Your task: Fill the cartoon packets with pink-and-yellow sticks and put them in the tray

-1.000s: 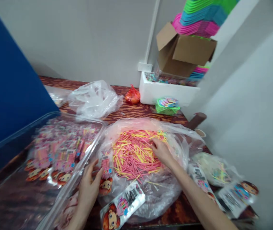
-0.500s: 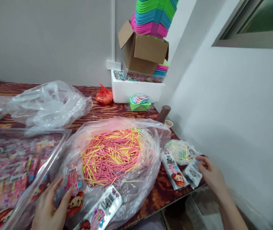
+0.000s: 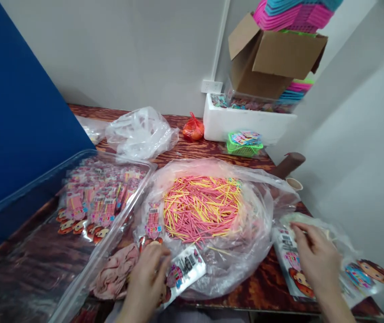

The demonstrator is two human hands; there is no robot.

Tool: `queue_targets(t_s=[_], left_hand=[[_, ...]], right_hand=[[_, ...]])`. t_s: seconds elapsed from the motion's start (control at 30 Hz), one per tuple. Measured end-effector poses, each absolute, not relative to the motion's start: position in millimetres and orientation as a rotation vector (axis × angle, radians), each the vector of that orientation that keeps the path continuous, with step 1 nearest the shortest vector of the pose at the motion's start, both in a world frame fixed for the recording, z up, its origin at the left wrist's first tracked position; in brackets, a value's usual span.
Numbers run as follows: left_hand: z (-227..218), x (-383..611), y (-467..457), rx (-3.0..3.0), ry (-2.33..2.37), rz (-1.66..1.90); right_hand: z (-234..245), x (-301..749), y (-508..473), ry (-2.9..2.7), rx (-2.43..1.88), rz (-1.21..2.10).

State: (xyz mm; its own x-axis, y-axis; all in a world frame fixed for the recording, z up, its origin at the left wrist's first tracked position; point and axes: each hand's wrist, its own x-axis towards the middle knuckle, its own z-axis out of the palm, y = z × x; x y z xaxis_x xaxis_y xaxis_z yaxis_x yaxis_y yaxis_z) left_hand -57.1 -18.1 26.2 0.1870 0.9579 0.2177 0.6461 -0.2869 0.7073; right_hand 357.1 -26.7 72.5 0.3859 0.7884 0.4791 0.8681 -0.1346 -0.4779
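Note:
My left hand [image 3: 148, 278] hovers over the near edge of the big clear bag [image 3: 225, 273], with its thumb and fingers a little apart. Beside it lies a silver printed packet [image 3: 188, 267], and just beyond is a packet filled with pink sticks [image 3: 153, 222]. Pink and yellow sticks [image 3: 202, 206] heap in the big bag. My right hand [image 3: 318, 255] is bent with its fingertips together at a small clear bag [image 3: 284, 219]; what they pinch is hidden. Under and around that hand lie a printed packet [image 3: 289, 255] and another with a cartoon figure [image 3: 363, 276].
On the left, a clear tray [image 3: 87, 264] holds many filled packets [image 3: 101, 193]. A pink cloth [image 3: 116, 271] lies near its edge. Behind stand a green basket [image 3: 244, 148], a red bag [image 3: 193, 129], a white foam box [image 3: 246, 121], a carton [image 3: 286, 54] and a paper cup [image 3: 294, 183].
The view has swung left, showing more of the tray and a blue panel. My left hand has moved from the filled packet toward the silver one. My right hand has shifted over the small bag.

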Motion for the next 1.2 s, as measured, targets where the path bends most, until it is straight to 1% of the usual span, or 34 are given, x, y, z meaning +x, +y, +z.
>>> queue_targets(t_s=[0.07,0.13,0.23,0.27,0.33,0.43,0.6,0.77,0.9,1.0,1.2], left_hand=[[15,-41,-26,2.122,1.389,0.764],[1,-30,-31,2.209,1.394,0.735],[-17,-27,-31,2.278,1.425,0.759],[-21,-28,-30,2.289,1.423,0.774],[-25,-31,-29,2.301,1.412,0.805],[-25,-33,-28,2.299,1.404,0.830],[-23,-32,-28,2.256,1.434,0.825],[-22,-33,-28,2.225,1.433,0.808],[-22,-33,-29,2.211,1.440,0.803],[-22,-34,-29,2.204,1.448,0.814],[-21,-34,-29,2.189,1.449,0.834]], right_hand=[[79,317,-11,-1.490,-1.849,0.007],[76,281,4,-1.568,-1.761,0.172],[56,246,20,-1.739,-1.617,0.464],[48,240,23,-1.833,-1.583,0.494],[34,238,27,-1.938,-1.604,0.411],[21,250,27,-2.063,-1.766,0.246],[23,260,22,-2.430,-1.956,0.091],[30,245,28,-2.716,-1.758,-0.299],[27,239,33,-2.807,-1.656,-0.483],[19,244,36,-2.834,-1.616,-0.551],[12,261,41,-2.816,-1.562,-0.485]])
